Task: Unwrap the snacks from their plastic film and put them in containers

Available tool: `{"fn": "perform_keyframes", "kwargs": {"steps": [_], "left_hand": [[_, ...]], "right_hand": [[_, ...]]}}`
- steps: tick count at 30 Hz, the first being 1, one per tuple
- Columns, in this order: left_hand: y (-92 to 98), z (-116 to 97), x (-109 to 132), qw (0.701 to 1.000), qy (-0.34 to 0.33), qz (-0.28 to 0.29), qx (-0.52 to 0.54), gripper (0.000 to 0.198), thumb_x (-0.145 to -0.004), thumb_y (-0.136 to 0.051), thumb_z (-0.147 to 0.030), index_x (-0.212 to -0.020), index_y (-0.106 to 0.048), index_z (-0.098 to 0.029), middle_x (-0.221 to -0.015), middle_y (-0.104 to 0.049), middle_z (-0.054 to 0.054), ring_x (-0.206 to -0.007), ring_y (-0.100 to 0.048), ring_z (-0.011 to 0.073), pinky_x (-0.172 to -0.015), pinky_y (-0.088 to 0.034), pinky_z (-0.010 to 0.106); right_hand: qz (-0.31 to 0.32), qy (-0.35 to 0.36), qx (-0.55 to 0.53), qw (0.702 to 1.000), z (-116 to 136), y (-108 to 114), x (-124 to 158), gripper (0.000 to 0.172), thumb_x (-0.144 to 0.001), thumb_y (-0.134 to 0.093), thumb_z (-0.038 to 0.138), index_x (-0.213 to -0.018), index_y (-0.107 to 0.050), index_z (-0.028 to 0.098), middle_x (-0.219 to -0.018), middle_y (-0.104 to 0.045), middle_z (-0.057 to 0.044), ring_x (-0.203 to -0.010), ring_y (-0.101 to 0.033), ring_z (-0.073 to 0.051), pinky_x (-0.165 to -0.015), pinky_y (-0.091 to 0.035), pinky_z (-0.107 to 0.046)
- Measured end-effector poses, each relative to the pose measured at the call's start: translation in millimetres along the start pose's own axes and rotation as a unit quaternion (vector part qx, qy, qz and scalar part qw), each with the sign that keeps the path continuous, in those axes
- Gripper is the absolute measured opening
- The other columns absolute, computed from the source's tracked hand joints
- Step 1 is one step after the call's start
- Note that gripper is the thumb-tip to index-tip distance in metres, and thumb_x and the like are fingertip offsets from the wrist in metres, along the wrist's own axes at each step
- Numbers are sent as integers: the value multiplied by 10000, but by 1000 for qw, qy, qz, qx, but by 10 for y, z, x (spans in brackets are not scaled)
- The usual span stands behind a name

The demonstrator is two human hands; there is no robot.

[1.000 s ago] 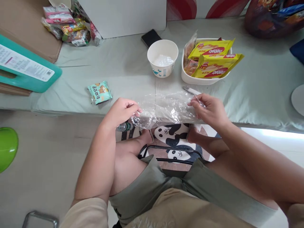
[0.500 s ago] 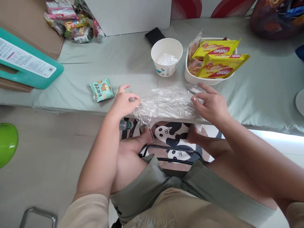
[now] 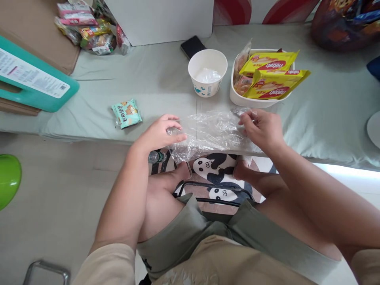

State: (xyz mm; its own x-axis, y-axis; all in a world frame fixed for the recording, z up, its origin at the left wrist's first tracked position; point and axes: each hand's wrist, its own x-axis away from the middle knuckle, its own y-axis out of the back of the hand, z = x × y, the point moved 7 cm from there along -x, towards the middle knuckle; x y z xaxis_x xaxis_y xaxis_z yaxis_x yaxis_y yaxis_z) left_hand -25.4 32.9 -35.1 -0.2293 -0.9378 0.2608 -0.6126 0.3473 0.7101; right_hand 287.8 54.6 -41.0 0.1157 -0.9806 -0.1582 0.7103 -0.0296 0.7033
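Note:
A crumpled clear plastic bag (image 3: 208, 128) lies stretched sideways along the front edge of the cloth-covered surface, its lower part reaching over the edge. At its left end is my left hand (image 3: 158, 132), fingers curved and the thumb apart from them, touching the film. My right hand (image 3: 264, 128) pinches the bag's right end between thumb and fingers; a small silvery-printed patch of film shows beside the fingertips. Left of my left hand rests a small mint-green snack packet (image 3: 127, 113). Behind the bag stands a white paper tub (image 3: 208, 89) with clear plastic inside.
A white bin (image 3: 255, 101) holds yellow wafer packs (image 3: 270, 85) and other snacks. Behind the tub lies a black phone (image 3: 192, 46). A teal jug (image 3: 56, 97) and a pile of snacks (image 3: 97, 37) are at left. A dark bowl of snacks (image 3: 335, 35) stands back right.
My left hand has moved right over the bag's left end, its thumb and finger parting. My right hand's fingers have curled in on the right end.

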Motion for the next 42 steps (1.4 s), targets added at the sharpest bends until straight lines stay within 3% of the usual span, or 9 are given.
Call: {"fn": "perform_keyframes", "kwargs": {"steps": [4,9,12,16,19,24,30,35,42], "left_hand": [[22,56,0,999,21,-17,-29,224,-767,-751,-427,-774,-739,-203,-1401,-650,88,-1124,-672,260,-1025,-520,411],[68,143,-49,996,42,-64,46,195,-854,-665,-379,-767,-693,-207,-813,-755,43,-740,-648,166,-696,-512,297],[58,132,-48,993,58,-59,90,193,-852,-684,-358,-728,-646,-214,-661,-707,20,-606,-617,145,-566,-457,269],[12,85,-26,983,83,-29,162,189,-864,-695,-335,-742,-622,-211,-669,-696,21,-534,-588,124,-523,-447,268],[-1,63,-10,979,102,-21,175,144,-876,-691,-298,-779,-625,-215,-644,-666,6,-506,-549,124,-505,-416,276],[10,34,12,977,115,-23,180,78,-834,-700,-228,-835,-622,-228,-682,-681,-3,-478,-509,114,-497,-389,279],[-4,53,42,979,127,10,162,100,-788,-706,-248,-812,-609,-241,-697,-713,1,-438,-413,101,-474,-312,275],[-10,129,54,980,145,34,129,98,-757,-673,-234,-815,-596,-254,-725,-746,0,-432,-425,109,-471,-317,283],[-33,247,126,972,193,95,93,258,-733,-582,-143,-950,-522,-270,-731,-760,-29,-453,-442,113,-462,-309,258]], "right_hand": [[-8,-46,20,999,-11,-31,-37,316,-975,-577,379,-688,-620,253,-583,-677,-8,-544,-614,-190,-607,-464,-358],[-22,-23,64,997,-53,-93,-75,282,-969,-607,360,-704,-599,262,-575,-652,-18,-602,-622,-220,-677,-491,-383],[-68,17,70,995,39,12,-45,107,-941,-660,382,-933,-673,276,-688,-702,-15,-583,-621,-215,-646,-510,-388],[-168,147,100,970,459,318,173,218,-951,-659,306,-1166,-619,305,-1150,-709,-128,-955,-712,-286,-784,-608,-456],[-229,303,114,918,819,409,471,253,-927,-658,173,-1115,-633,341,-1062,-674,-115,-1013,-667,-305,-844,-596,-495],[-72,410,64,907,977,-9,665,227,-941,-601,134,-1028,-658,336,-950,-749,14,-903,-711,-192,-795,-575,-377],[51,324,102,939,718,-330,527,265,-1013,-508,219,-1207,-688,227,-1210,-783,-98,-1143,-738,-267,-953,-616,-457],[95,282,123,947,524,-461,368,375,-1013,-516,306,-1357,-647,237,-1481,-660,-125,-1441,-575,-343,-1151,-527,-561],[181,205,237,932,477,-636,215,544,-1022,-499,442,-1508,-554,203,-1676,-441,-167,-1553,-394,-446,-1217,-358,-698]]}}
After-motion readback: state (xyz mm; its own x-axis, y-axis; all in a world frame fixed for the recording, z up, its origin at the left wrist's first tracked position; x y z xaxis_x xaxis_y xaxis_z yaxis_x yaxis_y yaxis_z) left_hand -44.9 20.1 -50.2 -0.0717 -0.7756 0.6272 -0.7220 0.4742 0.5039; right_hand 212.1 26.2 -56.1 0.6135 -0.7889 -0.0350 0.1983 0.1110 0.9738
